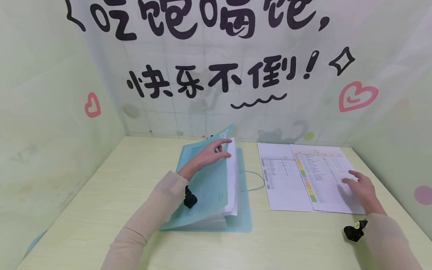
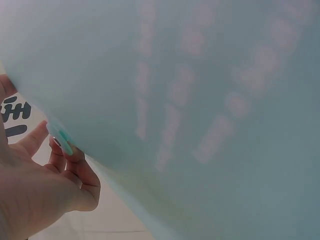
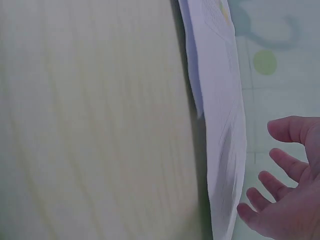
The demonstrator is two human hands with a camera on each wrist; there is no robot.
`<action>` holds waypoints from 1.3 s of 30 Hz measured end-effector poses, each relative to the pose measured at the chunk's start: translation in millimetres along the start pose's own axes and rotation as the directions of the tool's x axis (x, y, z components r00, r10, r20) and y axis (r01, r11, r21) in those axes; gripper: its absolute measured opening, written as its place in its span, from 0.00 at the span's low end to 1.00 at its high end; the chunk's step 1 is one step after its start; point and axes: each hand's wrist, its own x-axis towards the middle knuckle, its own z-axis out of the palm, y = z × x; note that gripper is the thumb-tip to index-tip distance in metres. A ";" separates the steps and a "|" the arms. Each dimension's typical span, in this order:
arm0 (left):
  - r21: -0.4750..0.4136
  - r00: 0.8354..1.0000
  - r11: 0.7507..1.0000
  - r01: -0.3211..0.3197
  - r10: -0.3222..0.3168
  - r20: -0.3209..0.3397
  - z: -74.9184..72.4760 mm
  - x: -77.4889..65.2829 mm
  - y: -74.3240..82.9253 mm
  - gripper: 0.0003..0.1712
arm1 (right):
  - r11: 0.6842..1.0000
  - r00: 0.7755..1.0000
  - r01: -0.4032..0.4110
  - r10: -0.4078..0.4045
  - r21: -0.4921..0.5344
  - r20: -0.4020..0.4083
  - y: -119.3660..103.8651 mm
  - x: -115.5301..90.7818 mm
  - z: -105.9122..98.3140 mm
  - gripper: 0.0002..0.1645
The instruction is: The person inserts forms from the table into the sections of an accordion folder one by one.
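Observation:
A teal plastic folder (image 1: 202, 191) lies on the table, its front cover raised at a slant over a stack of white paper (image 1: 231, 176). My left hand (image 1: 212, 152) holds the cover's free edge near the upper corner, with fingers curled at it. The left wrist view shows the translucent cover (image 2: 210, 150) filling most of the frame and the hand (image 2: 55, 185) at its edge. To the right, my right hand (image 1: 362, 189) hovers low over a printed sheet (image 1: 324, 172) with a coloured table. Its fingers (image 3: 287, 165) are loosely spread and hold nothing.
A second printed sheet (image 1: 283, 187) lies partly under the coloured one. A thin elastic cord (image 1: 260, 178) loops out from the folder's right side. Printed fabric walls (image 1: 209, 116) enclose the wooden-look table (image 1: 128, 180) at the back and sides.

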 end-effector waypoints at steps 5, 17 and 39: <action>0.000 1.000 1.000 -0.001 0.001 0.000 0.2 -0.3 -0.1 0.28 | 0.998 0.998 -0.062 0.062 0.010 -0.026 5.5 -2.6 -5.8 0.41; 0.010 1.000 1.000 -0.010 0.010 0.002 1.1 0.6 -1.2 0.28 | 0.988 0.988 -0.153 0.153 -0.032 0.006 10.5 -3.8 -13.9 0.50; 0.009 1.000 1.000 -0.014 0.014 0.002 1.4 1.4 -0.2 0.28 | 0.955 0.983 -0.143 0.167 -0.259 0.072 25.0 -3.3 -30.4 0.52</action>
